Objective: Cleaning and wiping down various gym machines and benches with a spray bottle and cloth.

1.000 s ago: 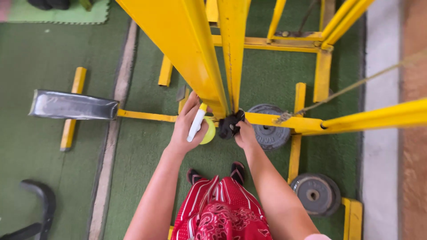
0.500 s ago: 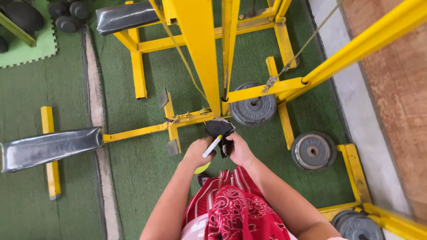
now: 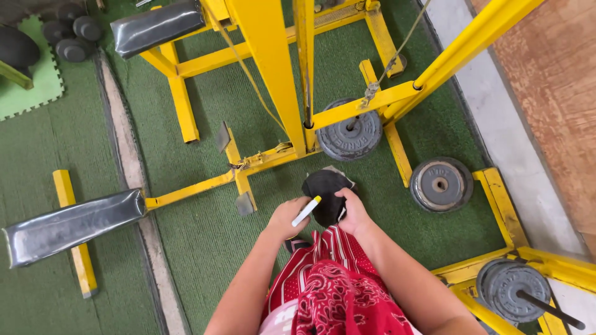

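My left hand [image 3: 287, 218] grips a spray bottle [image 3: 306, 211] with a white neck and yellow tip; its body is hidden under the hand. My right hand [image 3: 356, 212] holds a black cloth [image 3: 325, 188], spread out just in front of both hands, close to my red patterned clothing [image 3: 335, 285]. Both hands hang above green turf, a little short of the yellow machine frame [image 3: 273, 80], and touch no part of it.
Yellow frame bars cross the turf ahead and to the right. Grey weight plates lie at the frame base [image 3: 349, 136], to the right [image 3: 440, 184] and at lower right [image 3: 512, 288]. Grey padded benches sit at left [image 3: 71, 224] and upper left [image 3: 155, 26]. Dumbbells rest at top left [image 3: 71, 37].
Both hands have drawn back from the yellow upright toward my body with the cloth and bottle. The view has swung, and the frame base now lies farther ahead.
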